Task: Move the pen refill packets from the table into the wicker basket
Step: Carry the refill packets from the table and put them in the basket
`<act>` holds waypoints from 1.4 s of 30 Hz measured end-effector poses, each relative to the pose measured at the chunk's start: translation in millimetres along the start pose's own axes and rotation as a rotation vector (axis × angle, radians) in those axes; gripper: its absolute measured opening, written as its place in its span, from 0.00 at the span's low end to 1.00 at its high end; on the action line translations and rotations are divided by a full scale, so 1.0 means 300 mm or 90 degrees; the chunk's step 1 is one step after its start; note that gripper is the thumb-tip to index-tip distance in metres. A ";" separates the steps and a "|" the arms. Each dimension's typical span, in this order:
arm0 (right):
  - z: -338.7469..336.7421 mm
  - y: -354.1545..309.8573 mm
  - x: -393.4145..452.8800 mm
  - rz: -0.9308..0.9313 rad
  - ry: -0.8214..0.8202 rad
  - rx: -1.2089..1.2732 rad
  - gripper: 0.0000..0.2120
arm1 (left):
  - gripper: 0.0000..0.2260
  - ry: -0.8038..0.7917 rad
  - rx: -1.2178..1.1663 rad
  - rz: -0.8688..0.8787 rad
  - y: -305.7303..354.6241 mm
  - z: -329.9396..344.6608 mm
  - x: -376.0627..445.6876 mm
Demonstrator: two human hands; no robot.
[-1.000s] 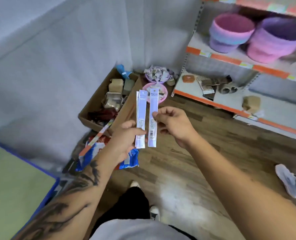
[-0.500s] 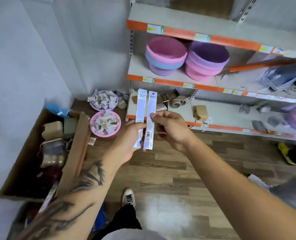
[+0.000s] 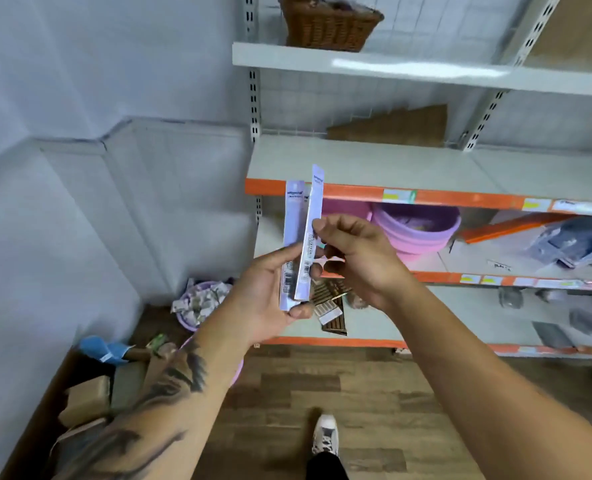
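The left hand [image 3: 268, 289] grips the lower end of one pen refill packet [image 3: 291, 233], fingers curled around it and hiding its bottom edge. Just right, the right hand [image 3: 360, 258] pinches a second packet [image 3: 311, 233] between thumb and fingers. Both packets stand almost upright, long axis pointing up; their print is too small to read. Far above, the wicker basket [image 3: 329, 24] sits on the top shelf [image 3: 426, 69], its rim cut off.

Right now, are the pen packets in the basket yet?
Not yet. The pickup looks done: the left hand grips the pen refill packets, and the right hand pinches one of them. The wicker basket sits on the top shelf, above the hands. Reaching up and dropping them in is left.
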State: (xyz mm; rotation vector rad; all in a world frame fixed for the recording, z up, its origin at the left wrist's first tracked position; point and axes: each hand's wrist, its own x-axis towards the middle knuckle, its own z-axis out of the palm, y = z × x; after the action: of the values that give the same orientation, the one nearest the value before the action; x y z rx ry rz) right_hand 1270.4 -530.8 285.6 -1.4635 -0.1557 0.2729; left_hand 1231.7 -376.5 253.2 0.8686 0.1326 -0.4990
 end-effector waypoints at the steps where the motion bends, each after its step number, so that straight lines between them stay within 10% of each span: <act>1: -0.007 -0.041 0.047 -0.019 -0.004 -0.005 0.05 | 0.10 0.005 0.017 0.031 0.043 0.018 0.038; 11: -0.164 -0.304 0.379 -0.177 0.004 -0.060 0.08 | 0.07 0.177 0.324 0.352 0.364 0.220 0.362; 16: -0.245 -0.383 0.524 -0.262 0.052 -0.108 0.04 | 0.27 0.142 0.276 0.361 0.444 0.238 0.529; 28: -0.320 -0.918 1.234 -0.319 0.223 -0.360 0.15 | 0.13 0.219 0.201 0.355 0.729 0.144 0.648; 35: -0.301 -0.909 1.440 -0.212 0.182 -0.711 0.06 | 0.14 0.200 0.228 0.391 0.828 0.123 0.690; 42: -0.266 -0.892 1.410 -0.281 0.283 -0.720 0.11 | 0.12 0.165 0.201 0.369 0.863 0.140 0.736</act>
State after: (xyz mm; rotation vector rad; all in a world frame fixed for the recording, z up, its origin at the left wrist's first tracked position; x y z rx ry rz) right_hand 1721.0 -512.9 516.8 -2.4957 -0.2875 -0.6086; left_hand 1543.9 -349.4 392.6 1.2233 0.0329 0.1430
